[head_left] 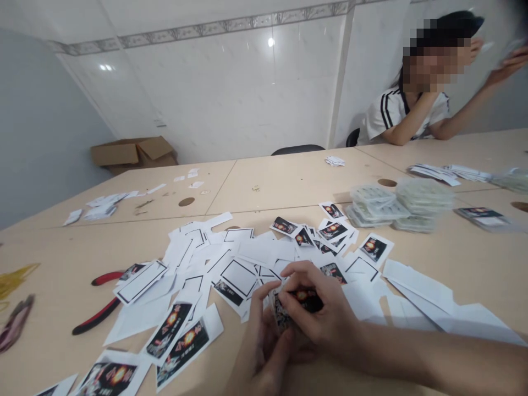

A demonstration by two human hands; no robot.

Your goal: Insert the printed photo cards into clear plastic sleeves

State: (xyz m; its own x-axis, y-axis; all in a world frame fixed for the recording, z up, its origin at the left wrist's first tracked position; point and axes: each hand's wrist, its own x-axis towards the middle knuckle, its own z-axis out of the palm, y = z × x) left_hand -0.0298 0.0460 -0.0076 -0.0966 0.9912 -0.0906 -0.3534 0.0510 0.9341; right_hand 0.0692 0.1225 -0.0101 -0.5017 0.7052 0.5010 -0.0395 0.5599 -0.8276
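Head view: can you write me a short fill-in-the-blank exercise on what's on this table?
1. The right hand and left hand hold printed cards between them, with the ____ hand on top.
2. The pliers on the table have red and ____ handles.
3. The clear plastic trays are stacked to the ____ of the white paper offcuts.
4. Beyond the tables lies an opened ____ box.

Missing words: right; black; right; cardboard.
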